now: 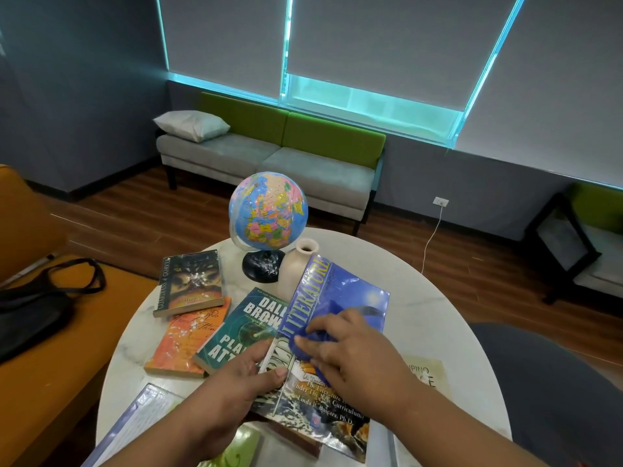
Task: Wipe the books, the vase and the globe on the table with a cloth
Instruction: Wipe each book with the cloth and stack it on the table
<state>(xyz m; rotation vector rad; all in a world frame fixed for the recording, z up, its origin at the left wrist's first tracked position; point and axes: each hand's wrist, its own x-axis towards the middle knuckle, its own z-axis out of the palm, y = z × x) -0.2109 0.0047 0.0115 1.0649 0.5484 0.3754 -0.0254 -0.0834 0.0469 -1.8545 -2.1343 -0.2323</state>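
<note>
At least seven books [190, 281], one globe [268, 210] and one vase [296, 267] on a round white worktop [438, 318]. Left hand [236, 379] grips the Literature book [340, 291]; right hand [350, 352] clutches one blue cloth [313, 345] on it. Sofa [269, 163] behind.

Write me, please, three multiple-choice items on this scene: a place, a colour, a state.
1. Where is the vase? A on a shelf; B beside the globe; C inside a box.
2. What colour is the cloth? A red; B white; C blue.
3. The Literature book is: A closed; B lying open; C torn in half.
Answers: B, it stands by the globe's base; C, a blue bunch under the right hand; A, its front cover faces up, the left hand gripping its edge.
</note>
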